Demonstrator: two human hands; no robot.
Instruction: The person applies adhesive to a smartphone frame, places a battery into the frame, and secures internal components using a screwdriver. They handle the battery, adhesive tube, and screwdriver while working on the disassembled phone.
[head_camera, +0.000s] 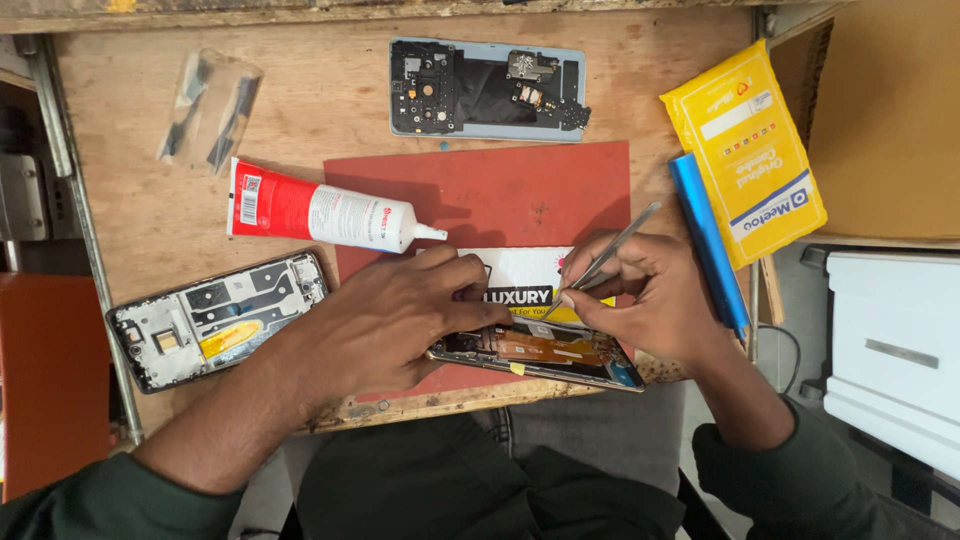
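Left hand (400, 320) presses down on opened phone (540, 352) at tabletop (140, 220) near edge, fingers curled over its top rim; right hand (650, 300) fingers pinched shut on metal tweezers (605, 258), tip touching phone's inside; glue tube (320, 215) just beyond left fingers; phone frame (215, 318) left of them; yellow packet (745, 150) beyond right fingers.

Worn wooden bench (130, 215), top scuffed, front edge chipped. A red mat (500, 190) lies at centre. At its upper edge lies a phone back housing (487, 88), inside up. Left of the mat lies a red-and-white glue tube (320, 213), nozzle pointing right. A clear plastic bag (208, 105) lies in the far left corner. An opened phone frame (215, 320) lies at front left. A yellow packet (745, 150) and a blue strip (708, 240) lie at the right edge.
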